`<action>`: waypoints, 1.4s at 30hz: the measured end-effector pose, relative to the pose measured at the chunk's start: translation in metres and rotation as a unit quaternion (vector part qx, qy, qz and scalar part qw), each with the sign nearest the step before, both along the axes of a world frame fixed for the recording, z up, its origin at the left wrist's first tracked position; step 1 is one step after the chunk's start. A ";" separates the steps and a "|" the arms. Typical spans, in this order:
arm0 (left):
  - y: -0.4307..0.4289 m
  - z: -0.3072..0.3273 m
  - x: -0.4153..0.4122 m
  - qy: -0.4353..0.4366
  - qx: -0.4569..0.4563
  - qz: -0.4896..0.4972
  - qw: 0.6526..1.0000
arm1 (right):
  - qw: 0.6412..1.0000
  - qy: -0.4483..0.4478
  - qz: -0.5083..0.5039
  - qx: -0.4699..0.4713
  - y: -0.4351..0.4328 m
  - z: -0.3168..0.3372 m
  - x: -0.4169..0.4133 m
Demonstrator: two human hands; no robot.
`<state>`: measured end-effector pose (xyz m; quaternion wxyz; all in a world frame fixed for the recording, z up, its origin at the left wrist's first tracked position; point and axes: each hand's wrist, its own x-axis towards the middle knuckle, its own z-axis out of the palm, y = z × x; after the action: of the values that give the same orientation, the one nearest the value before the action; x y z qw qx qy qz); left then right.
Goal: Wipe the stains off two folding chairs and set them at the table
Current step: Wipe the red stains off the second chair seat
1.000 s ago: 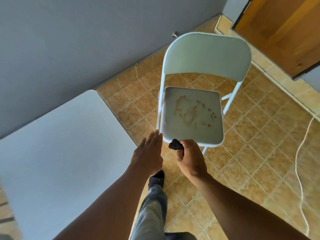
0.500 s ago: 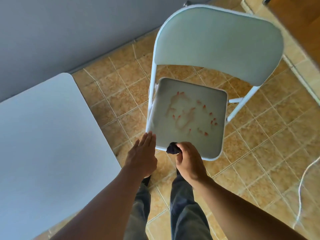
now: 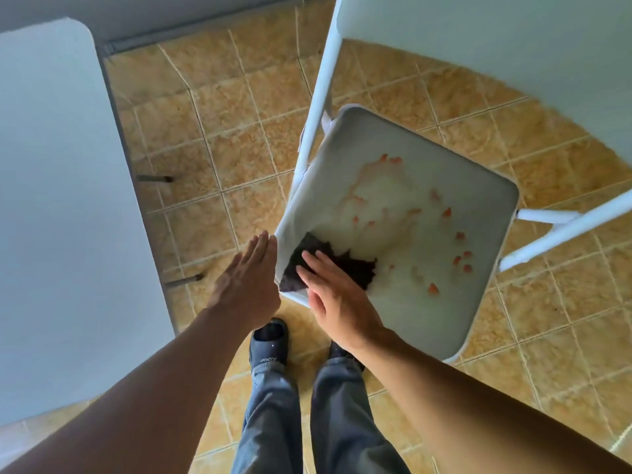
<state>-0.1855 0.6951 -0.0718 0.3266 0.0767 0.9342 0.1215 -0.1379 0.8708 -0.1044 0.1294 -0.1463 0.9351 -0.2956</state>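
A white folding chair (image 3: 478, 206) stands open on the tiled floor in front of me. Orange-red stains (image 3: 410, 213) are smeared and dotted over its grey seat. A dark cloth (image 3: 355, 268) lies spread on the seat's near left corner. My right hand (image 3: 335, 295) lies flat on the cloth, fingers straight and pressing down. My left hand (image 3: 246, 285) is flat with fingers together, its fingertips at the seat's left edge. The white table (image 3: 61, 206) is at the left. Only one chair is in view.
My two legs in jeans and dark slippers (image 3: 268, 340) stand just before the chair. The table's dark frame edge (image 3: 136, 186) runs beside a strip of tan floor tiles (image 3: 219, 138) between table and chair. A grey wall base (image 3: 171, 32) is at the top.
I have come closer and look more steeply down. My right hand went from gripping the bunched cloth at the seat's front edge to pressing it flat on the seat. The left hand moved to the seat's left edge.
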 end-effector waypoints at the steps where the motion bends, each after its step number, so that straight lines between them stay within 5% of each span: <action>1: -0.002 -0.008 -0.001 0.003 0.002 -0.002 1.000 | 0.999 0.015 0.031 0.009 -0.002 -0.011 0.007; 11: -0.005 -0.047 0.012 0.081 0.104 0.055 0.990 | 0.979 0.129 0.156 0.020 0.018 -0.048 -0.054; 17: -0.007 -0.042 0.010 0.087 0.096 0.039 0.991 | 0.987 0.136 0.040 0.071 0.016 -0.052 -0.146; 20: -0.010 -0.042 0.010 0.088 0.094 0.028 0.991 | 0.989 0.127 0.029 0.064 0.002 -0.049 -0.112; 25: -0.010 -0.036 0.006 0.075 0.101 0.036 0.991 | 0.976 0.073 0.204 0.025 0.016 -0.035 0.003; 28: -0.011 -0.036 0.004 0.078 0.102 0.027 0.991 | 0.966 0.078 0.248 0.005 0.037 -0.035 0.005; 36: -0.015 -0.047 0.007 0.121 0.088 -0.026 0.988 | 0.990 0.126 0.015 0.055 0.021 -0.044 -0.129; 39: -0.014 -0.046 0.006 0.127 0.071 -0.044 0.988 | 0.992 0.105 -0.045 0.048 0.005 -0.041 -0.102; 42: -0.009 -0.047 0.001 0.137 0.061 -0.054 0.987 | 0.996 0.076 0.033 0.034 0.007 -0.035 -0.030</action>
<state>-0.1849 0.6858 -0.1184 0.1963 0.1624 0.9555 0.1487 -0.1681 0.8780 -0.1394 0.0722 -0.1944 0.9464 -0.2475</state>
